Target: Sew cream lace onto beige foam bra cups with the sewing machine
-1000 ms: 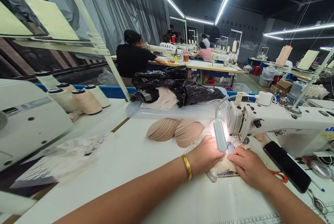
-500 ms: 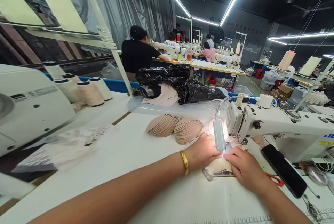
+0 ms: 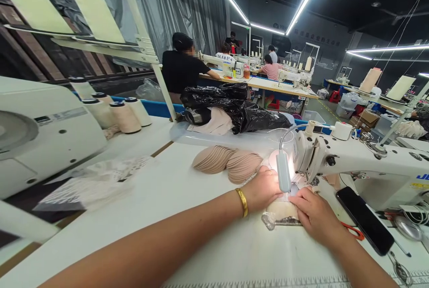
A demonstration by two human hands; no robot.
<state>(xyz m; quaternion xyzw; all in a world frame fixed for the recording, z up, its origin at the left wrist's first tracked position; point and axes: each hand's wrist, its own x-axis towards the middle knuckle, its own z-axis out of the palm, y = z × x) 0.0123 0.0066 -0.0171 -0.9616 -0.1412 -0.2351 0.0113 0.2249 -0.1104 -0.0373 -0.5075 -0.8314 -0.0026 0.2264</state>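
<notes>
At the needle end of a white sewing machine (image 3: 365, 154), my left hand (image 3: 263, 189) has its fingers closed on a pale, lace-edged fabric (image 3: 284, 196). A lamp head (image 3: 283, 171) hides some of its fingertips. My right hand (image 3: 315, 212) pinches the same fabric from the right, thumb and fingers bent together close to the needle plate. Beneath the hands sits a cream pad (image 3: 283, 211) with clear plastic wrap (image 3: 268, 221) at its left corner. Two fanned stacks of beige moulded cups (image 3: 244, 165) lie beyond my left hand.
Right of my right hand are a black phone (image 3: 365, 221), orange-handled scissors (image 3: 353, 230) and a ruler (image 3: 284, 282) along the front edge. Black plastic bags (image 3: 234, 109) lie behind the cups. Thread cones (image 3: 125, 117) and another machine (image 3: 43, 136) stand left. People work at machines beyond.
The camera view has shifted slightly, moving the surroundings a little to the right in the picture. My left hand is slightly nearer my right; both stay on the fabric.
</notes>
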